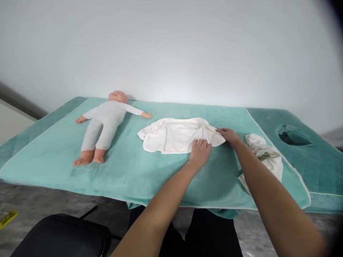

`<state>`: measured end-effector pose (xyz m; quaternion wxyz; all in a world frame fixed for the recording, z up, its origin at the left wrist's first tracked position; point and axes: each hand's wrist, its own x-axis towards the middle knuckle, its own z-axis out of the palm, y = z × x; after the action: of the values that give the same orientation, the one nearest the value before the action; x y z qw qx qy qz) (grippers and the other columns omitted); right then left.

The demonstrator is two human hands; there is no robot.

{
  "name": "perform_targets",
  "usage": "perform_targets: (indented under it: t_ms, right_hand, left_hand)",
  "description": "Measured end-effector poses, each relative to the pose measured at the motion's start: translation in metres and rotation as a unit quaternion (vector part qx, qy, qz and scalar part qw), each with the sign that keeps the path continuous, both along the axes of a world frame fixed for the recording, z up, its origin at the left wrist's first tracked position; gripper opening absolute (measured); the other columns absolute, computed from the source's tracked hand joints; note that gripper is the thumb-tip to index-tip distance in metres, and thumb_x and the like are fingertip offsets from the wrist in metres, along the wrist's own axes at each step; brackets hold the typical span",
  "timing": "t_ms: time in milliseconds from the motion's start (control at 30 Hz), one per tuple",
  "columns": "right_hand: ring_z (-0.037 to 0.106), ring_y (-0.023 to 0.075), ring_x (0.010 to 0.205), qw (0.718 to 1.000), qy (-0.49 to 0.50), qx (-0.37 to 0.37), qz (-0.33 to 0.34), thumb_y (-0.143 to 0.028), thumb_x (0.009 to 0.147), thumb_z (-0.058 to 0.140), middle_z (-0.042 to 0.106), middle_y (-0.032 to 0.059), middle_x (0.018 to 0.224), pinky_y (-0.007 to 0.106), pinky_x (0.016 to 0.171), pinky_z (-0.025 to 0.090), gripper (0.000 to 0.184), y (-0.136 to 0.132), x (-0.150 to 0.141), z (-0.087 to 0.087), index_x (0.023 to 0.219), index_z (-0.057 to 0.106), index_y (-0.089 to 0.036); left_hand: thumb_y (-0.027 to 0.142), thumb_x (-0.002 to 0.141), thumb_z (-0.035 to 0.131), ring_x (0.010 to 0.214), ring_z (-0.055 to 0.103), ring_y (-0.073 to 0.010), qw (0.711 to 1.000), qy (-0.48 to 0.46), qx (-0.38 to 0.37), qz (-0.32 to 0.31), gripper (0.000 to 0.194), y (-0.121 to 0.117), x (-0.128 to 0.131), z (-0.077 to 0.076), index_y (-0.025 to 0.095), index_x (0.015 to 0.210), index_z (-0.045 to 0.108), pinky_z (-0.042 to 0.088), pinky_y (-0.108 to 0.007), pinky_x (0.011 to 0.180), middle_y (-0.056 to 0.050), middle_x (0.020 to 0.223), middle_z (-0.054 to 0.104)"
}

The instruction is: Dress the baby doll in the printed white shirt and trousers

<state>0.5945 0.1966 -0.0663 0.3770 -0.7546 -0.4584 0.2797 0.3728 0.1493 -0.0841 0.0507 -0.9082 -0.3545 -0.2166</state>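
Head view. White garment (180,137) lies spread on the pale green sheet (128,171), centre of the frame, its long side running left to right. Row of small marks, too small to identify, at its left end.

Left hand (200,153): just right of centre, palm down, fingers bent and touching the garment's lower edge. Partly closed; cannot tell whether cloth is pinched or merely pressed.

Right hand (229,137): right of the left hand and slightly higher in the frame, fingertips on the garment's right end. Fingers close together, thumb not clearly visible; cannot tell whether the cloth is gripped.

Doll (103,117) in pale clothing: left of centre, on its back, head toward the top of the frame, arms spread, feet bare. One doll hand is near the garment's left end, not touching.

Crumpled white cloth (273,166) with an olive-green patch: right side, partly behind the right forearm.

Darker green cover (324,167) with an oval opening (293,136): far right. Black chair (61,237): lower left.
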Motion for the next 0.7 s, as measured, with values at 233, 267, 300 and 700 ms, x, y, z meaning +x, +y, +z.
perform_targets:
  t_ms: [233, 267, 300, 700]
  right_hand:
    - [0.061, 0.0227, 0.081, 0.989, -0.129, 0.064, -0.026, -0.046, 0.079, 0.065, 0.071, 0.0050, 0.080, 0.033, 0.074, 0.045, 0.026, 0.047, 0.030, -0.005, 0.083, 0.072, -0.021]
    - [0.061, 0.0237, 0.085, 0.980, -0.187, 0.067, -0.016, -0.044, 0.081, 0.064, 0.072, 0.0060, 0.084, 0.034, 0.076, 0.044, 0.024, 0.055, 0.031, -0.003, 0.084, 0.072, -0.021]
    - [0.060, 0.0247, 0.089, 0.966, -0.249, 0.074, -0.003, -0.042, 0.083, 0.062, 0.072, 0.0074, 0.089, 0.035, 0.078, 0.043, 0.023, 0.062, 0.031, -0.003, 0.087, 0.072, -0.022]
    - [0.061, 0.0264, 0.088, 0.957, -0.158, 0.152, -0.189, -0.052, 0.096, 0.040, 0.068, 0.0137, 0.094, 0.040, 0.083, 0.047, 0.044, 0.042, 0.002, -0.013, 0.098, 0.065, -0.017]
  left_hand:
    - [0.024, 0.103, 0.037, 0.096, 0.053, -0.0217, 0.993, 0.037, 0.041, -0.100, 0.028, -0.004, -0.002, -0.009, 0.024, 0.121, 0.058, 0.035, -0.038, 0.079, -0.009, 0.104, 0.058]
    - [0.024, 0.103, 0.037, 0.096, 0.053, -0.0216, 0.993, 0.041, 0.038, -0.102, 0.028, -0.003, -0.002, -0.010, 0.024, 0.121, 0.058, 0.035, -0.038, 0.079, -0.009, 0.104, 0.058]
    - [0.025, 0.103, 0.037, 0.096, 0.052, -0.0217, 0.993, 0.043, 0.036, -0.102, 0.027, -0.003, -0.001, -0.010, 0.023, 0.120, 0.058, 0.035, -0.038, 0.079, -0.009, 0.104, 0.058]
    - [0.024, 0.103, 0.038, 0.089, 0.054, -0.0211, 0.992, 0.047, 0.037, -0.115, 0.026, -0.002, -0.004, 0.002, 0.022, 0.110, 0.063, 0.032, -0.036, 0.072, -0.007, 0.090, 0.059]
